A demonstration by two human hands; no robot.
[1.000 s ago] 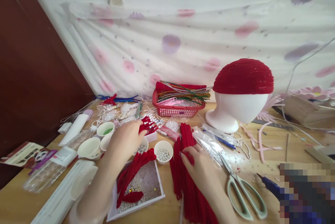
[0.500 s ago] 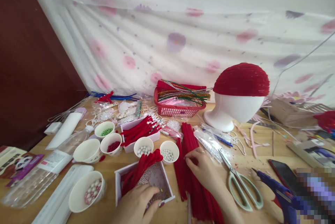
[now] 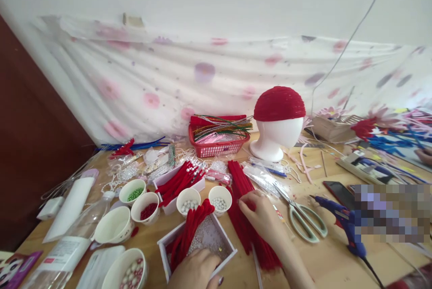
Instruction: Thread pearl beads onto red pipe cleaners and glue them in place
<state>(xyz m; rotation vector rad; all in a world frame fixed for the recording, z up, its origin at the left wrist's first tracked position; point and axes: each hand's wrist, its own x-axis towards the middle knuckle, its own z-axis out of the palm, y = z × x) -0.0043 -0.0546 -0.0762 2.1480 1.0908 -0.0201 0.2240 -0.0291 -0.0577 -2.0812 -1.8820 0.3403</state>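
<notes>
The left hand (image 3: 197, 267) bends over the white box (image 3: 227, 238); I can't tell if it holds anything. The right hand (image 3: 262, 215) curls on fuzzy red sticks (image 3: 240, 182), its grip unclear.

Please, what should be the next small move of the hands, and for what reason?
Perhaps the right hand should separate one piece from the red strips: it lies over them, and they are bunched side by side. The left hand is over the near box.
</notes>
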